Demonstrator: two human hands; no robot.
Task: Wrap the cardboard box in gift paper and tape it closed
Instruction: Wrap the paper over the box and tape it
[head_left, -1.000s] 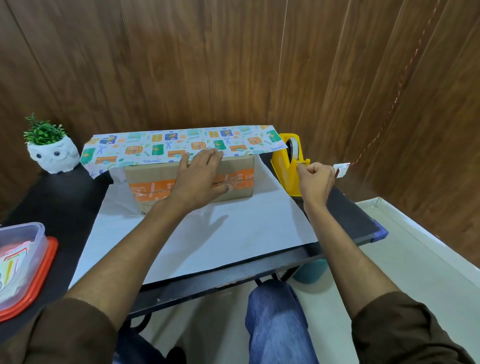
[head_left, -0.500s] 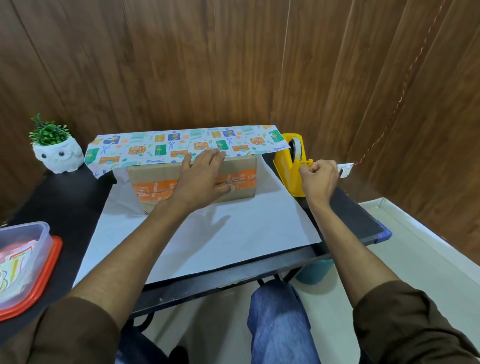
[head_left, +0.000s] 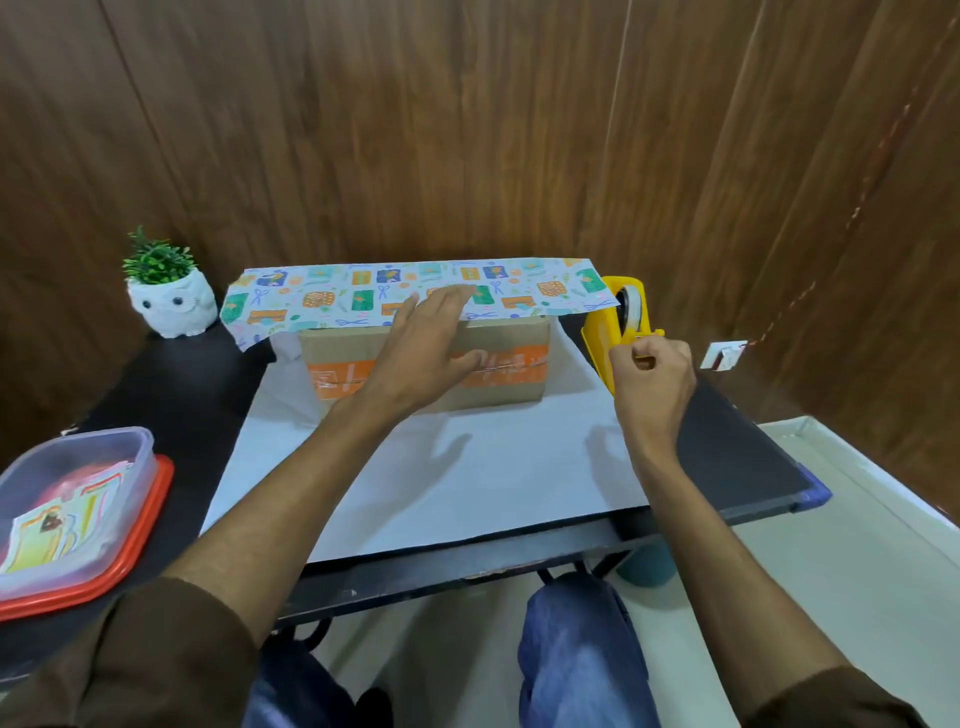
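Note:
A brown cardboard box (head_left: 514, 384) with an orange band lies on the white underside of the gift paper (head_left: 467, 483) spread over the black table. The paper's patterned far edge (head_left: 332, 301) is folded over the box top. My left hand (head_left: 431, 348) lies flat on the box with straight fingers, holding that edge down. My right hand (head_left: 652, 379) has its fingers curled at the cutter of the yellow tape dispenser (head_left: 605, 332), pinching the tape end there. The tape strip itself is too small to make out.
A white owl pot with a green plant (head_left: 174, 301) stands at the back left. A clear plastic container (head_left: 67, 509) on an orange lid sits at the left front. Wooden walls close in behind and at the right. The table's front edge (head_left: 467, 571) lies above my knees.
My left hand has slid a little further up onto the folded patterned edge. My right hand stays curled at the dispenser's cutter, barely shifted.

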